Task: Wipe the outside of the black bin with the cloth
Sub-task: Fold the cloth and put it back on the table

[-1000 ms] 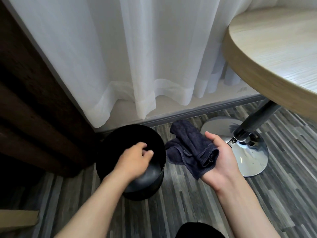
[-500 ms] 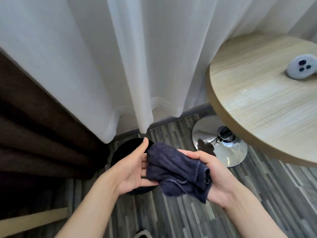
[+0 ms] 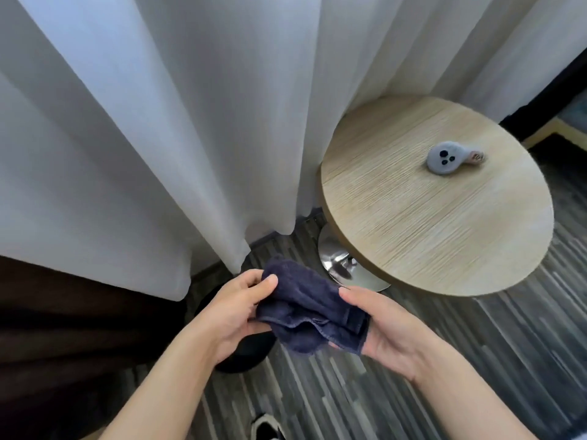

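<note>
A dark blue cloth (image 3: 305, 309) is bunched between both hands, well above the floor. My left hand (image 3: 235, 309) grips its left end with thumb on top. My right hand (image 3: 381, 325) supports the right end from below, fingers curled around the hem. The black bin (image 3: 251, 354) stands on the floor directly under my left hand, mostly hidden by the hand and cloth; only part of its rim and side shows.
A round wooden table (image 3: 428, 223) on a chrome base (image 3: 336, 258) stands to the right, with a small grey object (image 3: 444, 158) on it. White curtains (image 3: 190, 122) hang behind. Dark wood furniture (image 3: 63, 328) lies at left. A shoe tip (image 3: 265, 427) shows below.
The view has risen away from the floor. My left hand left the bin and closed on the cloth; both hands now hold the cloth higher up.
</note>
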